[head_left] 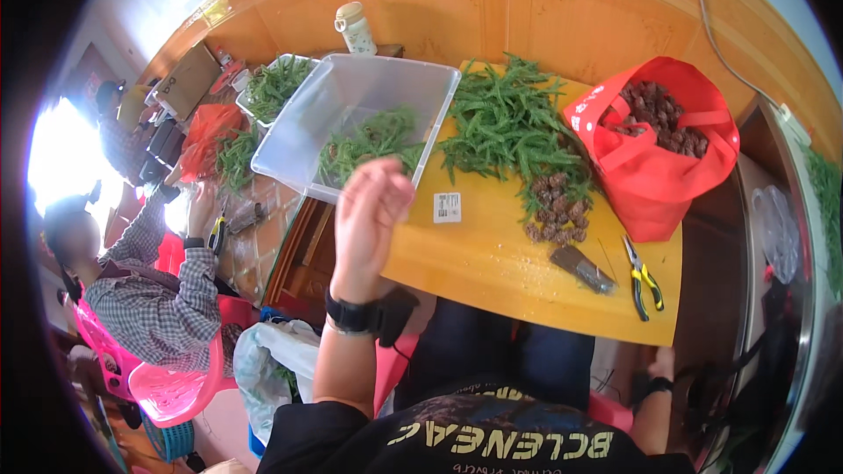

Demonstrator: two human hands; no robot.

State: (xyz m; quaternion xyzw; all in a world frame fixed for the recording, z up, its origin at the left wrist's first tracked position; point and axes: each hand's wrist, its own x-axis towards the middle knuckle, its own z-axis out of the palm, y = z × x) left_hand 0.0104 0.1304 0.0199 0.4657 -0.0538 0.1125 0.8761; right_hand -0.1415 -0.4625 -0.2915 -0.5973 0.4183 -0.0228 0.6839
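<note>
My left hand (371, 215) is raised over the near edge of the clear plastic bin (294, 154), its fingers curled together with nothing visible in them. Green sprigs (373, 139) lie inside that bin. Low by the table's near right corner is my right hand (664, 362), partly hidden, so its fingers cannot be read. On the yellow tabletop (492, 254) rest a pile of green sprigs (505, 118), a cluster of brown pine cones (558, 211), a bundle of thin dark pieces (581, 269) and yellow-black pliers (644, 281). A white label card (447, 208) lies near the bin.
A red bag (645, 184) full of pine cones stands at the table's far right. A pale bottle (355, 29) is behind the bin. At the left, another person (158, 290) works at a table with pliers (217, 233) and sprigs. A plastic bag (272, 364) hangs below.
</note>
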